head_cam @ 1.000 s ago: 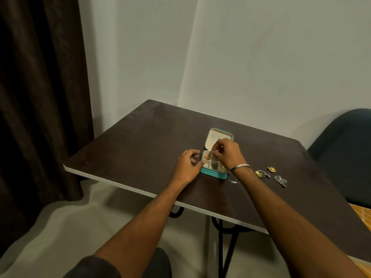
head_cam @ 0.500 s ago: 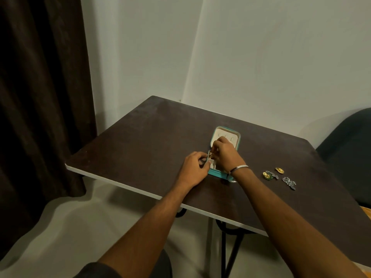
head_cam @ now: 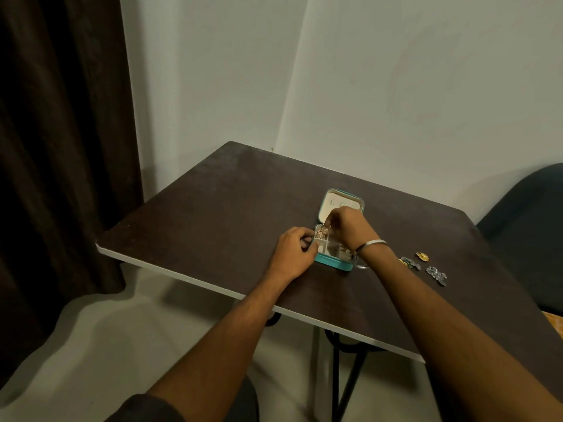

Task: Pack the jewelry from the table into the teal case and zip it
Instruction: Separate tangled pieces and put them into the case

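From the head camera, a dark brown table point(head_cam: 213, 208) with a pale edge stands in the corner of a room, its far corner close to where two plain whitish walls point(head_cam: 396, 86) meet. A dark curtain point(head_cam: 61, 147) hangs down the left side, reaching the light floor point(head_cam: 91, 345). Black metal legs point(head_cam: 344, 382) show under the table's near edge, and part of a dark chair point(head_cam: 524, 226) sits at the right, just beyond the table.

The teal case point(head_cam: 332, 263) lies open on the table toward the middle right, its lid point(head_cam: 341, 204) raised toward the wall and showing a pale lining. Pale dividers split the base into small compartments; a gold-coloured piece point(head_cam: 321, 232) rests in the far-left one.

The left hand point(head_cam: 294, 254) is curled against the case's left side, fingers bent and thumb on its rim. The right hand point(head_cam: 350, 228), with a silver bangle point(head_cam: 370, 245) on the wrist, is over the case with fingertips pinched together above the gold piece; whether they grip it cannot be told.

Right of the case, apart from it, three small jewelry pieces point(head_cam: 422, 264) lie on the table, one gold and two darker and silvery.
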